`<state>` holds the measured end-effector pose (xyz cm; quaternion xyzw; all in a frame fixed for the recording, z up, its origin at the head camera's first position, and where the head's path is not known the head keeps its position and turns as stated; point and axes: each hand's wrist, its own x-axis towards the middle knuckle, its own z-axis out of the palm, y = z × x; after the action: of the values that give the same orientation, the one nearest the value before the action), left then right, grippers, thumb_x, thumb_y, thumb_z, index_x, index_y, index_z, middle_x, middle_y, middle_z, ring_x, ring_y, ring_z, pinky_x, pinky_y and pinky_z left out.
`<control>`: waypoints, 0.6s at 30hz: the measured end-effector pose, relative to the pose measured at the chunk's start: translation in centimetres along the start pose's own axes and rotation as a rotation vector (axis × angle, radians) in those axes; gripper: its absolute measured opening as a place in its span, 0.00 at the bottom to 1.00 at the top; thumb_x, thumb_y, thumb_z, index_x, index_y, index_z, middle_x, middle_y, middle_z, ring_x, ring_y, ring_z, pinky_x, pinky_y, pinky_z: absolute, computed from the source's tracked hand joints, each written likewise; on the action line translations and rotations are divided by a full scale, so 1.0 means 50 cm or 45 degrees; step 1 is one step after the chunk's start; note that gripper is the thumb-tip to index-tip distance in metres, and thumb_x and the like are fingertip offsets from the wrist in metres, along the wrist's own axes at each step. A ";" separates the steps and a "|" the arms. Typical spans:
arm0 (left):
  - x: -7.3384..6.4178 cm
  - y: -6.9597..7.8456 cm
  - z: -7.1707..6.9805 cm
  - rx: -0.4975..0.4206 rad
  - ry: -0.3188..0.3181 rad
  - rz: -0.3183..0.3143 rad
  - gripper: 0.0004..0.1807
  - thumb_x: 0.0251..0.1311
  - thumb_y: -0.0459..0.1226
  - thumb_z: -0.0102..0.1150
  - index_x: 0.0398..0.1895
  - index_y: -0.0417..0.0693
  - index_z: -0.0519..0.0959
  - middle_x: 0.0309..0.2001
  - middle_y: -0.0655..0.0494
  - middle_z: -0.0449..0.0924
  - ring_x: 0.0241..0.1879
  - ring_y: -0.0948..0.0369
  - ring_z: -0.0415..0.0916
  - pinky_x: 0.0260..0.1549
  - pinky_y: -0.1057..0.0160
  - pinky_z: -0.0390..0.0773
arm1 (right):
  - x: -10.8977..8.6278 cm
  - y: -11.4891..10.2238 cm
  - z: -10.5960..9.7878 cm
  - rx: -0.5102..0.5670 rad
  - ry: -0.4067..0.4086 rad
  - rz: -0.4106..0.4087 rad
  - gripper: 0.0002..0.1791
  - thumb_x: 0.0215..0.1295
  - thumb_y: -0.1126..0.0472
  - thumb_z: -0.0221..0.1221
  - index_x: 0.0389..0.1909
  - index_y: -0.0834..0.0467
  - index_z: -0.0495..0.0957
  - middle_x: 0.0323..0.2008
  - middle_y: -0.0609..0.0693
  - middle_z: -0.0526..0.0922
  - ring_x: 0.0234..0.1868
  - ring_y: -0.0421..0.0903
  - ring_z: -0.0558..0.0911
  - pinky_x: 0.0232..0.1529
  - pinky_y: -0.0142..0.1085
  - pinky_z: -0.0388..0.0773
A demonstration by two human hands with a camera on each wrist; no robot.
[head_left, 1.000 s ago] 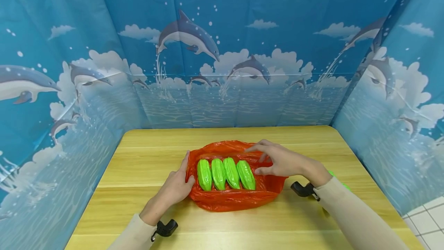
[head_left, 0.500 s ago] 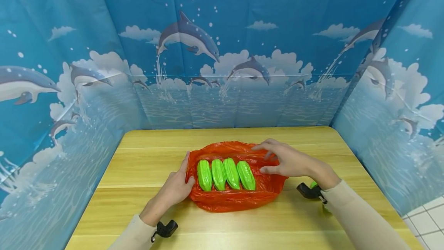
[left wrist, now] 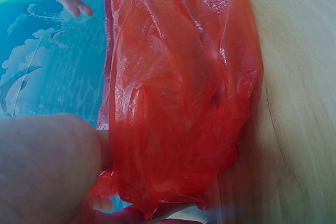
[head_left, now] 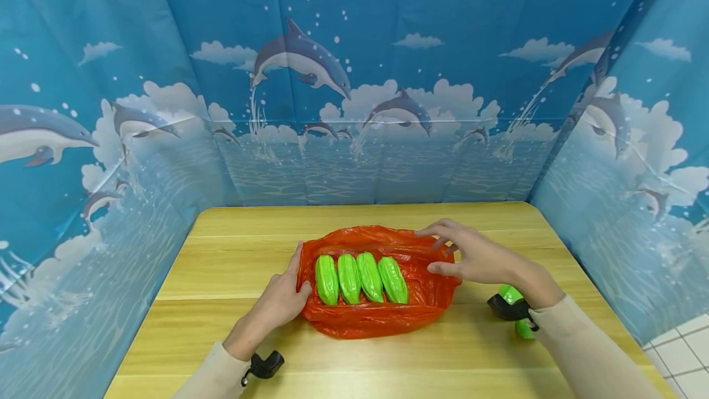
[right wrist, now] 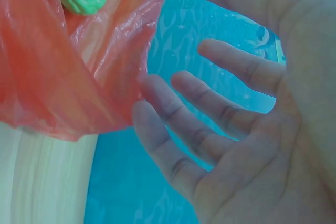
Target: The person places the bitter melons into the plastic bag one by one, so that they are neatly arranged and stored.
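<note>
In the head view, the person's left hand (head_left: 277, 297) is gripping the left edge of an open red bag (head_left: 354, 323) that is resting on the wooden table (head_left: 232, 257); four green pods (head_left: 349, 279) are lying side by side inside. The right hand (head_left: 479, 257) is hovering at the bag's right end, fingers loosely parted, holding nothing. In the left wrist view, creased red plastic is filling the middle. In the right wrist view, spread fingers are reaching toward the bag's rim; whether they're touching, I can't tell.
</note>
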<state>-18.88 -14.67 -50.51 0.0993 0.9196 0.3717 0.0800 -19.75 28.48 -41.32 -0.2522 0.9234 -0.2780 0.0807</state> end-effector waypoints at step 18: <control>0.000 -0.001 0.002 0.015 0.001 -0.001 0.53 0.84 0.35 0.57 1.00 0.54 0.38 0.20 0.54 0.76 0.15 0.59 0.71 0.19 0.61 0.73 | -0.062 0.034 -0.041 -0.053 0.145 0.005 0.38 0.80 0.49 0.75 0.86 0.50 0.75 0.79 0.59 0.79 0.68 0.60 0.88 0.64 0.61 0.91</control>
<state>-18.88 -14.62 -50.62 0.0991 0.9218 0.3663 0.0793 -18.38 32.27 -40.55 -0.2360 0.9325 -0.2724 0.0234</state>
